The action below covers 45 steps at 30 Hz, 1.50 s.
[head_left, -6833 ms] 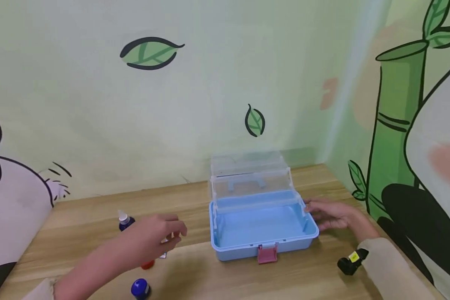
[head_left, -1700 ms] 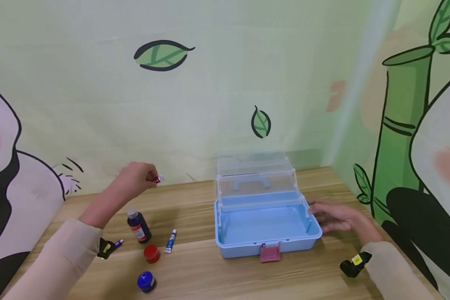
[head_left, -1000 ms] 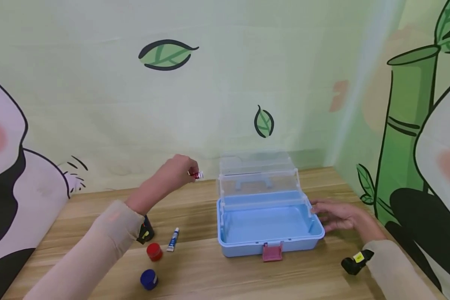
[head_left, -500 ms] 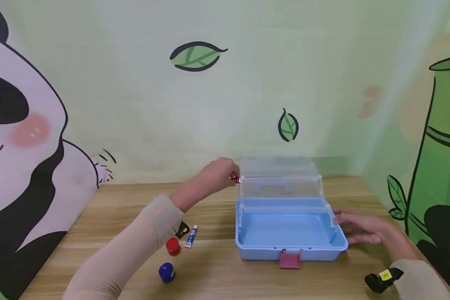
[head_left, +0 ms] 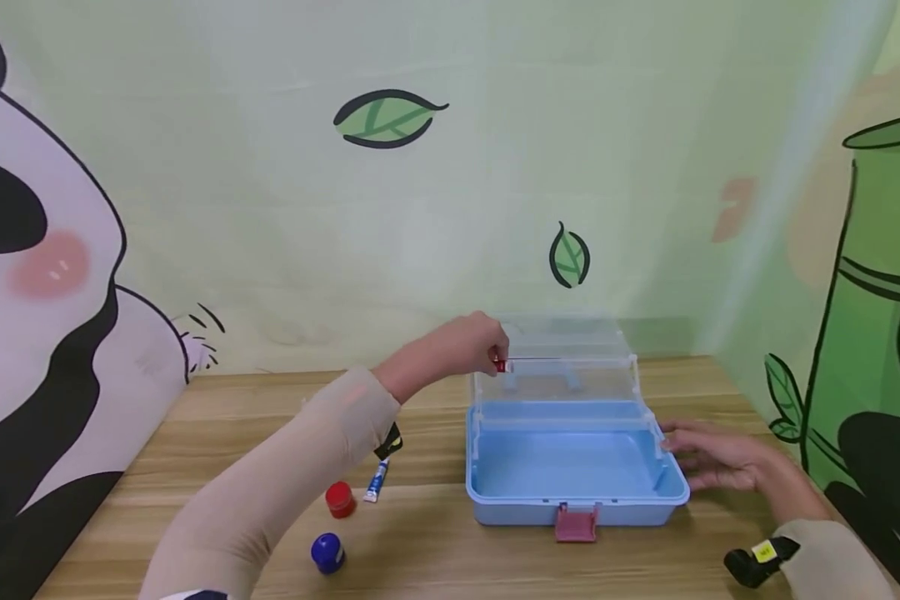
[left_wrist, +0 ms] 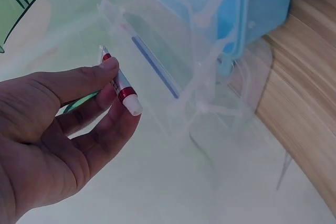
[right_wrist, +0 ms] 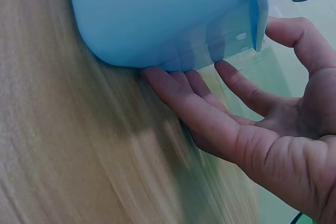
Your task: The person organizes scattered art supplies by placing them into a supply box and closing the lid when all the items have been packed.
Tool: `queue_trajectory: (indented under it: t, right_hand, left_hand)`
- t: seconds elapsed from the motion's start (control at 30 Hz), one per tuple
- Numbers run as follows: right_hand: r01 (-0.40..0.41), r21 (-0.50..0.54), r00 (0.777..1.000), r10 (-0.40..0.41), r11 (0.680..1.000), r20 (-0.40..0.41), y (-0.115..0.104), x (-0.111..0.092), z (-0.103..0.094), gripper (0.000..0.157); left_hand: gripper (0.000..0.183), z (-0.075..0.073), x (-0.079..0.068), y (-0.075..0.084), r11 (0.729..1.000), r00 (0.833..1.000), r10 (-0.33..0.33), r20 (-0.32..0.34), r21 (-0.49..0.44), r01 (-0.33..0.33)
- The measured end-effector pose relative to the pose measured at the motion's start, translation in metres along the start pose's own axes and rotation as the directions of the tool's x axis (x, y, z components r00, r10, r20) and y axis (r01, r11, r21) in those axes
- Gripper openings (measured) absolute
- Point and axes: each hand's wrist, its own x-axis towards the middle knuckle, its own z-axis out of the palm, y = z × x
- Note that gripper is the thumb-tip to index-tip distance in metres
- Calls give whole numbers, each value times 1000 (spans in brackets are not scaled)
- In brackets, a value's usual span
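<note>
Left hand (head_left: 471, 342) pinching slim shiny tube (left_wrist: 122, 84), right hand (head_left: 722, 459) loosely spread against smooth round-cornered blue box (head_left: 510, 512)

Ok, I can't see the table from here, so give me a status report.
Left hand holds small red-and-white tube near the clear lid. Right hand touches blue box. Lid open, nothing seen blocking the box.

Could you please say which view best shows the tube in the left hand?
The left wrist view: the tube, pinched by the left hand, shows its cap and red band up close. Head view: only a small part. Right wrist view: none of it.
</note>
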Motion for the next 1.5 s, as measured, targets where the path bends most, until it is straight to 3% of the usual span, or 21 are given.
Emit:
queue_trajectory:
  t: [0.53,0.77,1.03,1.17,1.3,1.43,1.5]
  right_hand:
    - [-8,34,1000,8,999,-16,3,1,-1,80]
    - [-11,33,1000,11,999,-4,4,2,1,79]
    - [-12,7,1000,12,1000,-26,4,1,0,79]
    - [-13,8,1000,13,1000,-14,4,2,-1,78]
    - [-11,14,1000,11,1000,-5,5,1,-2,78]
    - [-4,16,1000,4,1000,3,4,1,-2,77]
    - [-4,18,1000,4,1000,1,3,2,-2,77]
  left_hand:
    - [6,3,39,28,999,985,42,168,17,-45]
    - [6,-1,52,31,999,962,45,270,-10,-44]
    - [6,-15,57,35,999,960,45,277,6,-48]
    - [6,-8,58,36,997,956,46,290,39,-60]
    - [4,3,60,36,994,941,73,331,56,-97]
    - [7,11,63,37,997,931,61,360,17,-72]
    - [9,14,65,37,999,934,44,353,4,-48]
